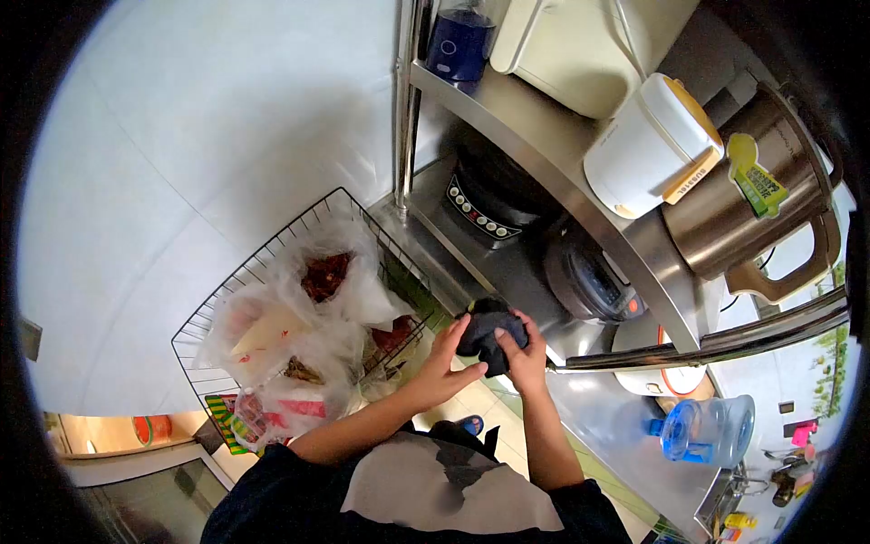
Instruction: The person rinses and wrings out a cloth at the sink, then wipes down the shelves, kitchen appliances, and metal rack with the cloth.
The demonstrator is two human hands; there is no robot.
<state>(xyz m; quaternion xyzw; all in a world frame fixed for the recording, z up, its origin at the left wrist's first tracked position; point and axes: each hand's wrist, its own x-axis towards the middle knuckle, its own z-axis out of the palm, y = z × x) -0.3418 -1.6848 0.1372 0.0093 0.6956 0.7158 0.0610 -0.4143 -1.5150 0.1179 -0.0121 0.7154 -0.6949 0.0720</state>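
Observation:
A black, soft-looking bundle (489,335) is held between my two hands in front of my chest; what it is exactly I cannot make out. My left hand (441,364) grips its left side, with the thumb toward me. On the right side my right hand (523,352) wraps round it, the thumb lying across its face. To the left of my hands stands a black wire basket (265,238) holding clear plastic bags (349,299) with dark red and brown contents.
Metal shelving (544,150) on the right carries a white appliance (648,145), a large steel jug (757,195) and a black cooker (589,272). A blue water bottle (716,431) lies on the steel counter (603,412) at the lower right. A white wall (208,118) rises at the left.

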